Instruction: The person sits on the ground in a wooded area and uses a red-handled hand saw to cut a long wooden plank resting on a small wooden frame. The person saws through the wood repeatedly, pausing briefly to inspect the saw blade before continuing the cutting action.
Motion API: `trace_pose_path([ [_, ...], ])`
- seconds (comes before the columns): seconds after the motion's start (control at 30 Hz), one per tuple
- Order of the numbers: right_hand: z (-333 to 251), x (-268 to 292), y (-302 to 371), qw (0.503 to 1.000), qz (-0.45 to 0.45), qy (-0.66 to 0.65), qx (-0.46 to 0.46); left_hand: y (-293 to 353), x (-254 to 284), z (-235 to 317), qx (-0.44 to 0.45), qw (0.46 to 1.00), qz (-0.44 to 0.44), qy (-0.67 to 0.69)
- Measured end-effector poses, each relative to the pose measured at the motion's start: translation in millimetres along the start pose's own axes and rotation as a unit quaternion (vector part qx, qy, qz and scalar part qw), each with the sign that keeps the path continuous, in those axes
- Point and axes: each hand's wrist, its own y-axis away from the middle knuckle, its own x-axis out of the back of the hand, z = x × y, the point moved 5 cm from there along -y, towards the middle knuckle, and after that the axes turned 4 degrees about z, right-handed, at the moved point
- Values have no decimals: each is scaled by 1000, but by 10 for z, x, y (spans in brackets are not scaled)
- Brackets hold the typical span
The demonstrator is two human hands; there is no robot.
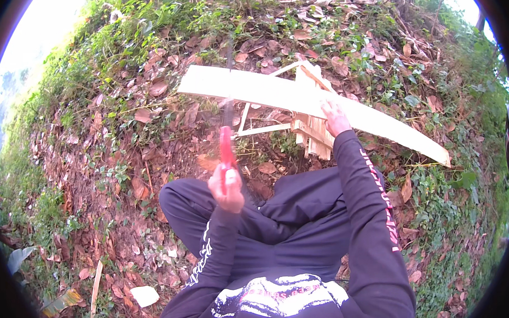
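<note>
My left hand [227, 190] is wrapped round the red handle of a hand saw [226, 144]. The saw's thin dark blade is smeared by motion and runs up to the left part of a long, pale wooden board [251, 88]. Farther right, my right hand [336, 119] holds the board at its near edge, fingers on its upper face; the thumb cannot be made out clearly. Beneath the board stands a rough wooden support [316, 134] made of several pale slats and thin struts, partly hidden by the board.
I sit cross-legged, with my knees [182, 199] just short of the board. Brown leaves and green plants cover the sloping ground [112, 159]. A pale wood offcut [145, 295] and a narrow wood strip [95, 291] lie at the lower left.
</note>
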Motion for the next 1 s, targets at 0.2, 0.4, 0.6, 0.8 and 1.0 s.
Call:
trace_pose_path([
  [0.2,-64,33,3,1000,-20,-15,-16,162,-384,-192,121,992,-36,12],
  [0.4,-61,30,3,1000,2,-14,-13,190,-556,-215,115,991,-71,3],
  [0.6,25,-84,23,1000,-3,-6,-21,195,-567,-240,125,989,-82,14],
  [0.8,-119,68,-22,999,-28,-16,-36,168,-539,-196,141,987,-80,15],
  [1.0,1,-33,4,999,-21,-3,-29,134,-609,-130,130,988,-88,18],
])
